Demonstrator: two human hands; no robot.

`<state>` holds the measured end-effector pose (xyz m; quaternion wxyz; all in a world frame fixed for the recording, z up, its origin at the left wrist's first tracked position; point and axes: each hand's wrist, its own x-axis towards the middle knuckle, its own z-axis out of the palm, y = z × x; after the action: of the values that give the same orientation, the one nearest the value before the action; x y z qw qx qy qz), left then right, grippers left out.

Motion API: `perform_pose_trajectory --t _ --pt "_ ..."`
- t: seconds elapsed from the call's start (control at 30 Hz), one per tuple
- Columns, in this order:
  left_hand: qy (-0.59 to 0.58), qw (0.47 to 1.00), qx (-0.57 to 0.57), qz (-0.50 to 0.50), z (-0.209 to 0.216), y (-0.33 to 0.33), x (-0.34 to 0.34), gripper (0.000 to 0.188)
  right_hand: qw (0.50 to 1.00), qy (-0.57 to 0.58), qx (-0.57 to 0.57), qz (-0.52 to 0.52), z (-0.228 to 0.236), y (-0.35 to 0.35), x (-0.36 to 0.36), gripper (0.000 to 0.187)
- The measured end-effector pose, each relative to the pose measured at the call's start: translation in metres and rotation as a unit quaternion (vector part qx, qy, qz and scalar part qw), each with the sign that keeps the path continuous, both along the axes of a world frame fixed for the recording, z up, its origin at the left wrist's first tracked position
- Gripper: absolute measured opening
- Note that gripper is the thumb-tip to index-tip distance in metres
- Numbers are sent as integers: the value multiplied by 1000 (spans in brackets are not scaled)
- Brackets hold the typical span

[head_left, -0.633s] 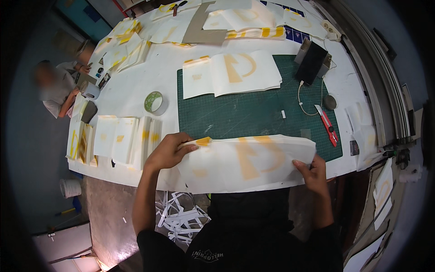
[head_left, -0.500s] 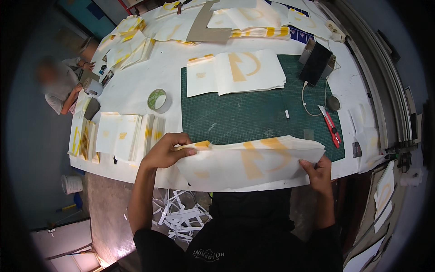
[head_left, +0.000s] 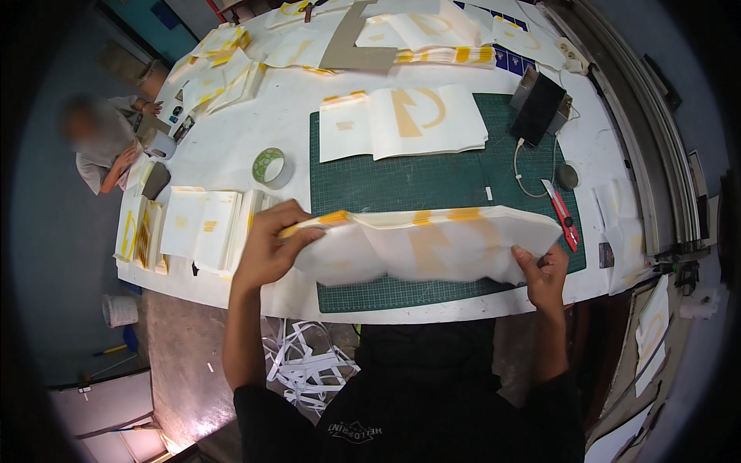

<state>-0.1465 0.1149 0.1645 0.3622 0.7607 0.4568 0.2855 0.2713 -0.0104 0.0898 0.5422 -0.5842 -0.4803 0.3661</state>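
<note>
Between my hands I hold a stack of white printed sheets point(head_left: 455, 243) with yellow-orange marks, tilted up above the near part of the green cutting mat point(head_left: 370, 297). My left hand point(head_left: 274, 241) is closed on its left end, thumb on the near face and fingers behind. At the right end, my right hand point(head_left: 542, 272) pinches the stack the same way. The sheets sag a little in the middle. Farther back on the mat lies another stack of printed sheets point(head_left: 405, 123), with a yellow-orange curved print.
A red cutter knife point(head_left: 566, 216) and a black box-shaped device point(head_left: 538, 108) with a cable lie right. At left are a tape roll point(head_left: 270, 167) and upright sheet stacks point(head_left: 202, 228). Someone point(head_left: 108, 147) sits at the far left. Paper strips point(head_left: 312, 370) litter the floor.
Both hands have raised the sheet stack and carried it slightly away from me. More of the mat's near edge shows beneath it. My left hand rose most.
</note>
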Motion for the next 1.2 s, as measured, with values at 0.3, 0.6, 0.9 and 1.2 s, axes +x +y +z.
perform_pose_trajectory --t 0.3,0.6,0.9,1.2 --pt "-217 931 156 249 -84 -48 9 56 997 62 39 2 -43 2 -18 32" --pt "-302 905 63 294 -128 -69 31 40 997 70 35 6 -35 6 -30 24" --pt "-359 889 93 267 -107 -87 39 25 993 76 88 16 -43 1 -27 24" --pt "-227 906 107 339 -147 -101 26 30 994 64 87 1 -46 -1 -31 25"
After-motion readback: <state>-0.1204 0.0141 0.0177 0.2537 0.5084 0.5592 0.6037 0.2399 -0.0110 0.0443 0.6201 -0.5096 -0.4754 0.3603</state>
